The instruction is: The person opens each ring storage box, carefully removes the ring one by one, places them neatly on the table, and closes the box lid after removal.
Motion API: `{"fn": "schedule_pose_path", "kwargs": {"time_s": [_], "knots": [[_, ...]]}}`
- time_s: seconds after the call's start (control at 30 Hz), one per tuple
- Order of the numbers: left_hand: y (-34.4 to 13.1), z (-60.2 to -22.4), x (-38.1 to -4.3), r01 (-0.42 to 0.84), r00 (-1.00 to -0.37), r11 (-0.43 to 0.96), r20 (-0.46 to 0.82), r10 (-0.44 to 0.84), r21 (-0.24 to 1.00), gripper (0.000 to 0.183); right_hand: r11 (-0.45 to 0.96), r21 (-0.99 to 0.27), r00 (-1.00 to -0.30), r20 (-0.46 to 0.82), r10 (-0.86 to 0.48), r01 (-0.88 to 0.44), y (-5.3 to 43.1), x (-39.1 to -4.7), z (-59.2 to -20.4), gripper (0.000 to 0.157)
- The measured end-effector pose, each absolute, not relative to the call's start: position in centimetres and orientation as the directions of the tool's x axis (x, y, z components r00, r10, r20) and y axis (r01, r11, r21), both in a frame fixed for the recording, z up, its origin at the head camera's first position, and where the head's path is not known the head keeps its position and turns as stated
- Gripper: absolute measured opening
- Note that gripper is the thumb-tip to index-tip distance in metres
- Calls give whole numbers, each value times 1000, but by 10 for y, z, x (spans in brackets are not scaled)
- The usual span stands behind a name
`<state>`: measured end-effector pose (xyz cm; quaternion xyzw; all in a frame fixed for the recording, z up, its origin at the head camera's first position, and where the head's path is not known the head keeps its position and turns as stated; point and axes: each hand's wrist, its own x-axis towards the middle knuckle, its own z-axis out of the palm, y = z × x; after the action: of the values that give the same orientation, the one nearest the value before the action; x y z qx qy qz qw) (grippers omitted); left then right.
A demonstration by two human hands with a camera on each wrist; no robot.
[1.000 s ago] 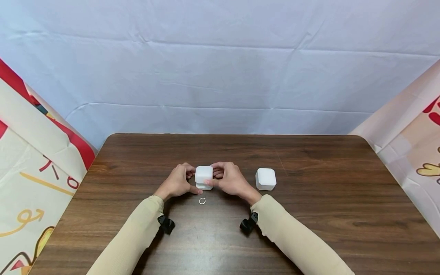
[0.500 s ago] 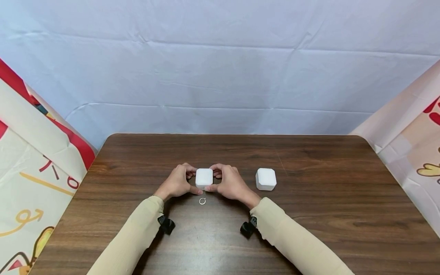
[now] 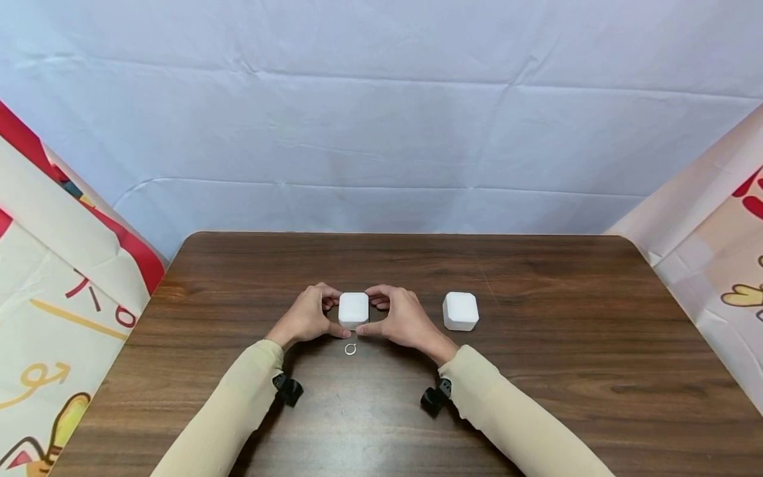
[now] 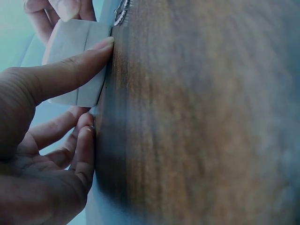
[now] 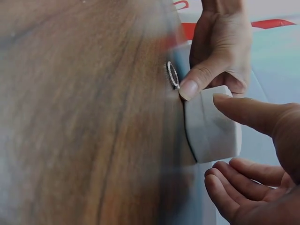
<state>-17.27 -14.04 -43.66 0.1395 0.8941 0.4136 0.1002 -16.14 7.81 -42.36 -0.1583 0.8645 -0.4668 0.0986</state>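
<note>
A small white jewelry box [image 3: 354,310] sits on the table between both hands, its lid on and a seam showing along its side in the left wrist view. My left hand [image 3: 310,317] holds the box from the left, thumb along its front and fingers behind. From the right, my right hand [image 3: 402,319] keeps its thumb at the front face and its fingers toward the back corner. In the right wrist view those fingers [image 5: 232,185] look slightly off the box. Just in front of the box lies a silver ring [image 3: 350,349], seen near-edge-on in the right wrist view.
A second white box [image 3: 461,311], closed, stands to the right of my right hand. The brown wooden table [image 3: 566,371] ends at a pale cloth backdrop [image 3: 381,132]. Printed cloth [image 3: 59,318] hangs at the left. Each wrist wears a black camera [image 3: 288,389].
The lid, raised above the base in my right hand a second ago, has come down onto it. My right hand has lowered, and its forearm has shifted slightly right. The left hand stays put.
</note>
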Motion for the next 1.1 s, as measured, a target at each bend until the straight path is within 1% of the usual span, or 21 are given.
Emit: {"fn": "schedule_pose_path", "kwargs": {"time_s": [0.23,0.53,0.7,0.87,1.1], "knots": [[-141,-436,-173,167,-938,625,-72,338,762,63,495,-842,-926,14,-376,-214,90,-156,-417,64],[-144,-431,-171,195,-924,624,-71,375,757,69,490,-839,-929,49,-366,-237,105,-149,-409,60],[-146,-417,-167,216,-921,616,-52,387,758,72,486,-833,-928,82,-362,-264,117,-145,-404,55],[-144,-399,-164,254,-926,619,3,377,743,71,504,-813,-930,119,-348,-293,130,-141,-396,51],[-127,-376,-160,292,-923,591,60,380,752,68,520,-791,-934,176,-310,-322,153,-136,-387,52]]}}
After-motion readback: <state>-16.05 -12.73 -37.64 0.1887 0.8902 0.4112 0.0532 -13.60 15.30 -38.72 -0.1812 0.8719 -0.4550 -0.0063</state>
